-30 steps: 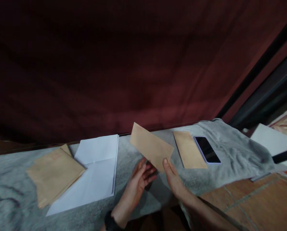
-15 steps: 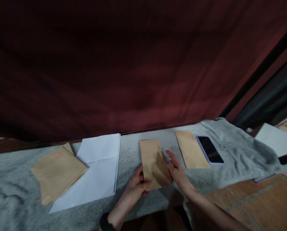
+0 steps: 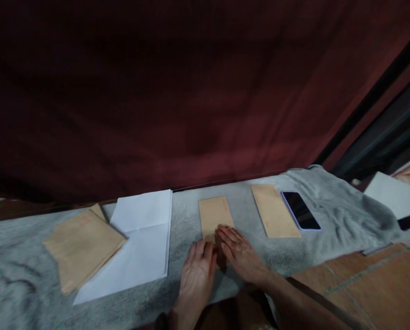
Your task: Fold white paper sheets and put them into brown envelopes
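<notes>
A brown paper envelope [image 3: 214, 211] lies flat on the grey cloth, with a small reddish print near its upper right corner. My left hand [image 3: 198, 269] is laid palm down over its lower left edge, fingers stretched forward. My right hand [image 3: 238, 251] rests flat across its lower right part, with the fingers pointing up and to the left. The two hands nearly meet and hide the envelope's near end. A second brown envelope [image 3: 274, 211] lies to the right of my right hand.
Folded white paper sheets [image 3: 146, 247] lie left of my hands, partly under a pile of brown envelopes [image 3: 88, 243]. A phone [image 3: 300, 211] is at the right. Grey cloth [image 3: 349, 215] covers the surface before a dark red curtain [image 3: 205, 114]. Tiled floor [image 3: 373, 284] shows lower right.
Both hands have let go of the envelope's side edges and now lie flat on top of it. The envelope, earlier held with its near end raised, is down on the cloth.
</notes>
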`<state>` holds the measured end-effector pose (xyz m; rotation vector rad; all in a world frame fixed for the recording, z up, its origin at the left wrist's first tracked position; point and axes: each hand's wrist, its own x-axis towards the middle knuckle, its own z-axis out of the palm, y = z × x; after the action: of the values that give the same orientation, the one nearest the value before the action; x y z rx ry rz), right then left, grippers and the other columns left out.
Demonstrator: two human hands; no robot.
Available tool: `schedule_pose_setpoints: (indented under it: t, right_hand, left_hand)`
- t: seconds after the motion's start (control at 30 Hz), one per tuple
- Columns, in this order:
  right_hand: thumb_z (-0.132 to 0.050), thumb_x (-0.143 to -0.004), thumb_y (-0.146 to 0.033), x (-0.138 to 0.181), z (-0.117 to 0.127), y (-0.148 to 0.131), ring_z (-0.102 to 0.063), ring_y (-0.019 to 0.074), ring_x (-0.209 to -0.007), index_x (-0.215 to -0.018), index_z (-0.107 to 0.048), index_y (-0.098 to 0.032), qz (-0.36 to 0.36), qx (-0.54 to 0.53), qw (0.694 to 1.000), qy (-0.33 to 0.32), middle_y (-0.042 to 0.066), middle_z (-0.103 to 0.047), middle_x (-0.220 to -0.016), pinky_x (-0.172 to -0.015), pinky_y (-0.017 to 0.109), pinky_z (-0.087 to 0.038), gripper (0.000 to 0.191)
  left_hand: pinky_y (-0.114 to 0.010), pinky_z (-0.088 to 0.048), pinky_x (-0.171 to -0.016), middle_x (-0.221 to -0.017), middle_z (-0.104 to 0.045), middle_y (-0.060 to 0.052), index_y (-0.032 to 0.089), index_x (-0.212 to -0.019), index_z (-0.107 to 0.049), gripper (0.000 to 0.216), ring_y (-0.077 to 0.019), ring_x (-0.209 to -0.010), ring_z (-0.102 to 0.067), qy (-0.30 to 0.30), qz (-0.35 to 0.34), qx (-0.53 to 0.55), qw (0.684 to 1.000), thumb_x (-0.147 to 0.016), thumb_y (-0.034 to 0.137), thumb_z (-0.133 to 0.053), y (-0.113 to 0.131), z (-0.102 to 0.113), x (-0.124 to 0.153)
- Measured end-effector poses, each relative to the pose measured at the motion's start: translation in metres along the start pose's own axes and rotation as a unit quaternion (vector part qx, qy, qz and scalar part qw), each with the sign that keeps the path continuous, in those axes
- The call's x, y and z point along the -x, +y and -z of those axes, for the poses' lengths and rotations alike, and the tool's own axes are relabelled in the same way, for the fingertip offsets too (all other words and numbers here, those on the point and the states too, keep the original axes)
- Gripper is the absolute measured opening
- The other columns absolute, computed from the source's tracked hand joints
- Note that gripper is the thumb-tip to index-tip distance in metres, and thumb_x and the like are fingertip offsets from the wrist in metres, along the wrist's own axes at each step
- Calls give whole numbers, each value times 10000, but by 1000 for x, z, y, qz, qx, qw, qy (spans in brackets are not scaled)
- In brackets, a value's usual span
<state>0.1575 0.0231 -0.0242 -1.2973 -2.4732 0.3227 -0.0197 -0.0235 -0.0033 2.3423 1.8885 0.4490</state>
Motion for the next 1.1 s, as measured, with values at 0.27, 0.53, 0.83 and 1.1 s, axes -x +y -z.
schedule_pose_setpoints:
  t: [0.27,0.53,0.83,1.1]
  right_hand:
    - [-238,-1089,-400,-37,-12,22,-317,212,-1517,-1575,-363,-164,-31,32,998,32,95,-350,-1628,-1253,452,-268,554]
    - [-271,-1077,-450,-74,-21,32,-357,288,-1497,-1571,-373,-142,-93,53,991,75,150,-366,-1607,-1230,532,-263,592]
    - [-274,-1078,-450,-89,-24,35,-357,321,-1492,-1556,-389,-88,-158,86,978,109,186,-382,-1596,-1234,540,-208,610]
    - [-315,-1076,-466,-61,-15,35,-313,241,-1518,-1597,-309,-182,14,24,999,36,115,-346,-1628,-1258,502,-225,593]
  left_hand:
    - [-609,-376,-1183,-1673,-270,-145,195,-1566,-335,704,-365,-1527,-272,-55,-154,-4,986,-941,389,-594,16,-24,15]
    - [-688,-244,-1216,-1711,-94,-78,336,-1619,-153,844,-366,-1558,-157,-140,-181,35,973,-927,423,-628,14,-10,13]
    - [-684,-199,-1228,-1719,6,-70,380,-1617,-88,920,-370,-1568,-70,-135,-188,60,971,-901,519,-648,10,-12,18]
    - [-630,-242,-1239,-1718,-75,-52,359,-1622,-85,916,-359,-1562,-154,-129,-202,63,969,-910,559,-625,7,-17,22]
